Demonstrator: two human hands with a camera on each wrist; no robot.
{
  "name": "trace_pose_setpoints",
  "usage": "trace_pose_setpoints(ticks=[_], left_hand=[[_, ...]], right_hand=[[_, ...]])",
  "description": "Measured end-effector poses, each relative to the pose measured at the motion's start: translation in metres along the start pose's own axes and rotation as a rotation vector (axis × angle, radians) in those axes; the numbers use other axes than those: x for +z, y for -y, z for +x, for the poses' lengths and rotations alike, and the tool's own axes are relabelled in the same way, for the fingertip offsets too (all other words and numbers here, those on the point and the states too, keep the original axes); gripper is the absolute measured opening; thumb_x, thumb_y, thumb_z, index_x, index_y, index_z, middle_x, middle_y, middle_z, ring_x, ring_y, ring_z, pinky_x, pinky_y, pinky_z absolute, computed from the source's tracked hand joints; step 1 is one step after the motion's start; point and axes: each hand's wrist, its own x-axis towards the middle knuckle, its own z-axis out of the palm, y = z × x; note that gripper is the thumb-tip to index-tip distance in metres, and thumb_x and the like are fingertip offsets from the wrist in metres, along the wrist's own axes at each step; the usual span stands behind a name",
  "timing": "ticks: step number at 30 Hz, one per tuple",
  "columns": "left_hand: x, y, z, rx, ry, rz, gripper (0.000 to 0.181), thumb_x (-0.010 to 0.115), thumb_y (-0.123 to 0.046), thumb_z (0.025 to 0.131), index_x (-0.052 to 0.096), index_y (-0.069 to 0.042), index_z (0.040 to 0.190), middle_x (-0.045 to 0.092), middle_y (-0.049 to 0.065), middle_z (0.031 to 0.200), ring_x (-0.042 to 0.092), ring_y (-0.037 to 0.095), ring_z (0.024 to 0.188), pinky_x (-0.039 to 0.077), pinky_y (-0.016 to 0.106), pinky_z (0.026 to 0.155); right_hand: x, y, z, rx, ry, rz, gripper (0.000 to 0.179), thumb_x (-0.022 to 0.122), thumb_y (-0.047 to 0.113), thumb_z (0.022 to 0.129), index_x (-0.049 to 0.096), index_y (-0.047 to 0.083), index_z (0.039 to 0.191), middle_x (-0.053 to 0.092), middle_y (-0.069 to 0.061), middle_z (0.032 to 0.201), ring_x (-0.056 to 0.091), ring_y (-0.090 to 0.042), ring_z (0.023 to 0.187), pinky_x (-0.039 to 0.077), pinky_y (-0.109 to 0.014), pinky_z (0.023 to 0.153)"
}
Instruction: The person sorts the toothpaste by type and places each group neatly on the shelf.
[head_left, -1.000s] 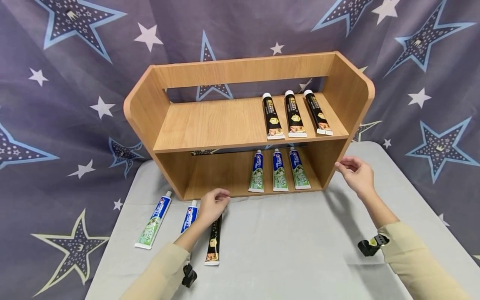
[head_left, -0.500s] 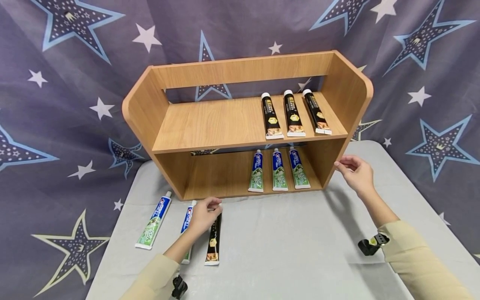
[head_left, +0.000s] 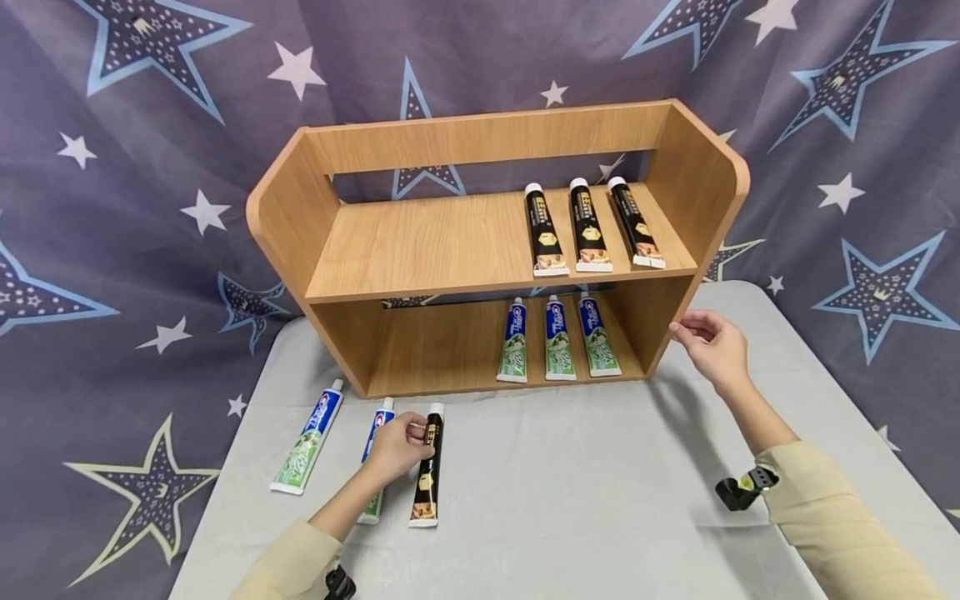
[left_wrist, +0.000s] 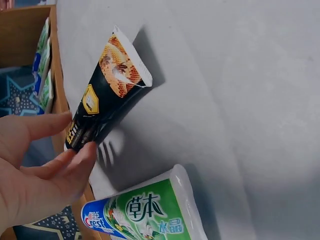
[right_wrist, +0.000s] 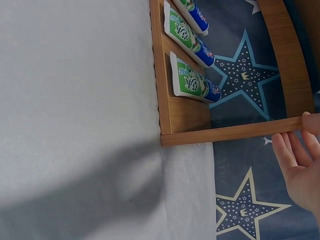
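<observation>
A black toothpaste tube [head_left: 426, 493] lies on the grey-covered table in front of the wooden shelf [head_left: 420, 287]. My left hand [head_left: 396, 447] is at its white-capped end, with thumb and fingers apart. In the left wrist view, the thumb and fingertips lie to either side of the black tube's upper part; a firm hold is not visible. Under my left hand and forearm, a blue and green Crest tube [head_left: 381, 417] is partly hidden. At the shelf's right side panel, my right hand [head_left: 718, 350] pinches the front edge between thumb and fingers, also seen in the right wrist view.
Another Crest tube [head_left: 306, 440] lies at the table's left. Three black tubes [head_left: 585, 225] rest on the right of the upper shelf board. Below them, three Crest tubes [head_left: 557, 342] sit on the lower board. A star-patterned curtain [head_left: 165, 275] hangs behind.
My left hand has moved down and left from the shelf's front edge to the black tube, uncovering its cap. The right hand has stayed on the side panel.
</observation>
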Motion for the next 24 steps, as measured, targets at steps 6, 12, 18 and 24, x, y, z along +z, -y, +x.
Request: trace_pose_setpoints(ticks=[6, 12, 18, 24], left_hand=[[-0.003, 0.0, -0.007, -0.088, 0.093, 0.048, 0.059, 0.083, -0.003, 0.064, 0.058, 0.005, 0.117, 0.068, 0.013, 0.088, 0.062, 0.017, 0.074, 0.054, 0.03, 0.064], [0.0, 0.0, -0.014, -0.136, 0.119, 0.039, 0.057, 0.084, -0.007, 0.065, 0.058, 0.006, 0.114, 0.067, 0.013, 0.084, 0.061, 0.017, 0.069, 0.052, 0.026, 0.057], [0.009, -0.003, -0.018, -0.092, 0.068, 0.073, 0.05, 0.085, -0.012, 0.064, 0.061, 0.006, 0.104, 0.063, 0.011, 0.075, 0.056, 0.015, 0.063, 0.044, 0.023, 0.052], [0.014, -0.009, -0.018, -0.092, 0.044, 0.127, 0.043, 0.085, -0.013, 0.063, 0.061, 0.003, 0.095, 0.062, 0.009, 0.073, 0.054, 0.016, 0.064, 0.041, 0.024, 0.054]], right_hand=[[0.001, -0.003, 0.001, 0.006, 0.0, 0.006, 0.029, 0.067, 0.009, 0.088, 0.061, -0.012, 0.109, 0.053, 0.034, 0.071, 0.052, 0.02, 0.071, 0.045, 0.002, 0.065], [0.001, -0.002, 0.0, 0.004, 0.016, 0.022, 0.03, 0.066, 0.008, 0.089, 0.06, -0.013, 0.109, 0.054, 0.035, 0.071, 0.054, 0.02, 0.069, 0.046, 0.001, 0.064], [-0.001, 0.015, -0.006, 0.012, 0.03, 0.059, 0.028, 0.065, 0.002, 0.088, 0.059, -0.016, 0.108, 0.056, 0.033, 0.07, 0.056, 0.017, 0.067, 0.047, 0.0, 0.062], [-0.004, 0.032, -0.014, -0.007, 0.035, 0.08, 0.027, 0.064, -0.001, 0.087, 0.058, -0.019, 0.106, 0.056, 0.032, 0.07, 0.057, 0.017, 0.066, 0.047, -0.001, 0.061]])
